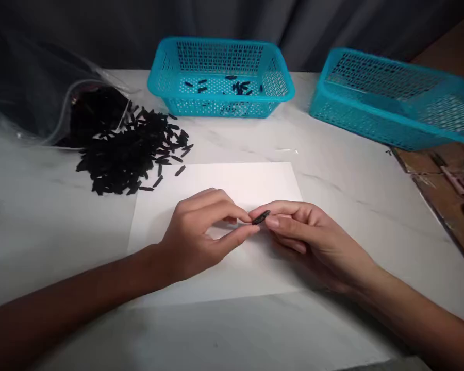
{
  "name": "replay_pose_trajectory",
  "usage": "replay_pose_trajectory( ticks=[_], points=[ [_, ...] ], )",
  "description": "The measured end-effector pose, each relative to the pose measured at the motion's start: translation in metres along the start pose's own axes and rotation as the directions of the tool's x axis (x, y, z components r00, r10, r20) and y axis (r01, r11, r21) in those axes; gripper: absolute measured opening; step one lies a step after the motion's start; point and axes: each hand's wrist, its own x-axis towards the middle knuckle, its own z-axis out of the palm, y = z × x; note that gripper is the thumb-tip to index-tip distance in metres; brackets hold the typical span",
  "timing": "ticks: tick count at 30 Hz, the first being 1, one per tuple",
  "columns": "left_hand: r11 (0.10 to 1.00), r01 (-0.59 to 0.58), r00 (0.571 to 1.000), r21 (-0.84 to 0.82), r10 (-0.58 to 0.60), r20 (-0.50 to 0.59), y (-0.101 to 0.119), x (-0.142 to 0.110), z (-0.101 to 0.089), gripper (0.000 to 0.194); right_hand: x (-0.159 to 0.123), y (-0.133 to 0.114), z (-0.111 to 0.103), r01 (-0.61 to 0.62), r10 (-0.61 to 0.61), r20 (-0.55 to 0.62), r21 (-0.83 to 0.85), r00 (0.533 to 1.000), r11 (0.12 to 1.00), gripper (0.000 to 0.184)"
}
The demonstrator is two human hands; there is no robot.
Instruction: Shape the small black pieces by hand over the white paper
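A small black oblong piece point(261, 217) is pinched between my two hands above a sheet of white paper point(201, 278). My left hand point(201, 226) grips its left end with thumb and forefinger. On the other end, the thumb and forefinger of my right hand point(317, 234) are closed, while the remaining fingers curl beneath. What kind of piece it is, I cannot make out. Many similar pieces form a loose pile point(127, 154) on the table to the left, spilling from the mouth of a clear plastic bag point(34, 103).
Behind the paper stands a blue perforated basket point(220, 107) with several black pieces inside. A second blue basket point(375, 123) is tilted in view at the right. Beyond the table's right edge lies a brown surface point(441, 185) with a pink-handled item point(458, 183).
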Motion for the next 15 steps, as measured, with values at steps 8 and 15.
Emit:
replay_pose_trajectory(
  ticks=[8, 15],
  points=[
    [0.999, 0.03, 0.999, -0.019, -0.029, 0.016, -0.0003, 0.001, 0.0007, 0.002, -0.0068, 0.0006, -0.0033, 0.095, -0.147, -0.106, -0.388, 0.983, 0.917, 0.018],
    [0.982, 0.171, 0.985, -0.086, -0.17, 0.013, 0.0053, 0.003, -0.0015, 0.005, -0.0077, -0.0029, 0.0027, 0.115, -0.198, -0.096, -0.548, 0.976, 0.828, 0.017]
  ],
)
